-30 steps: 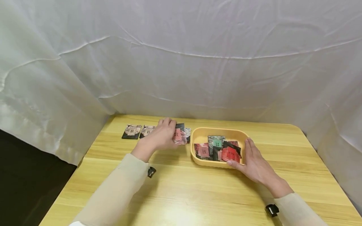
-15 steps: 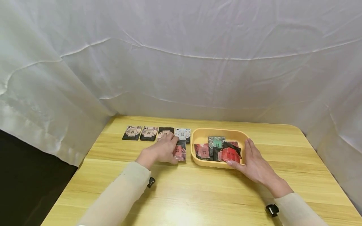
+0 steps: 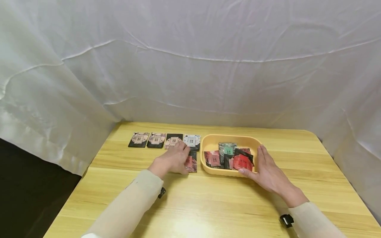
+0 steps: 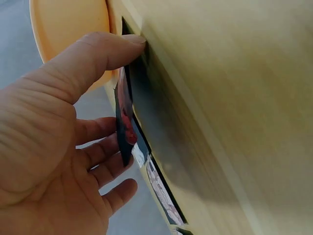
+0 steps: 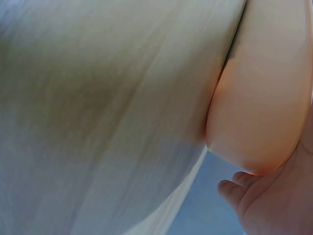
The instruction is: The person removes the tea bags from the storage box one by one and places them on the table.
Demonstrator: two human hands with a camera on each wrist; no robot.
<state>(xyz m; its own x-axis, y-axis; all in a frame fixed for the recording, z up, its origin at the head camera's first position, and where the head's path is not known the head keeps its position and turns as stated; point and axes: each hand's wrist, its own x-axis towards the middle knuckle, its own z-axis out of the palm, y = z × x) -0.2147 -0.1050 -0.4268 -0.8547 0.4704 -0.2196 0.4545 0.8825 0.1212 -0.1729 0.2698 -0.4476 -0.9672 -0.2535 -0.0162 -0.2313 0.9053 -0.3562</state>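
Observation:
My left hand [image 3: 175, 159] holds a flat square sachet [image 3: 191, 162], dark and pink with a red label, between thumb and fingers just left of the tray. In the left wrist view this sachet [image 4: 125, 110] stands tilted on edge over the table. Behind the hand is a row of square sachets: two black-and-beige ones [image 3: 138, 139], a dark one with a beige label [image 3: 174, 140], and a white-and-black one [image 3: 191, 141]. My right hand [image 3: 269, 173] rests against the right end of the yellow tray [image 3: 229, 136], fingers straight, thumb at the front rim.
Inside the tray lie several overlapping sachets, among them a green-labelled one [image 3: 228, 152] and a bright red one [image 3: 242, 162]. A pale curtain [image 3: 208, 82] hangs behind the wooden table [image 3: 214, 205]. Both wrists carry small black devices.
My left hand has come from the row toward the front with the red-labelled sachet, uncovering the sachets behind, then shifted slightly right. My right hand and the tray have stayed in place.

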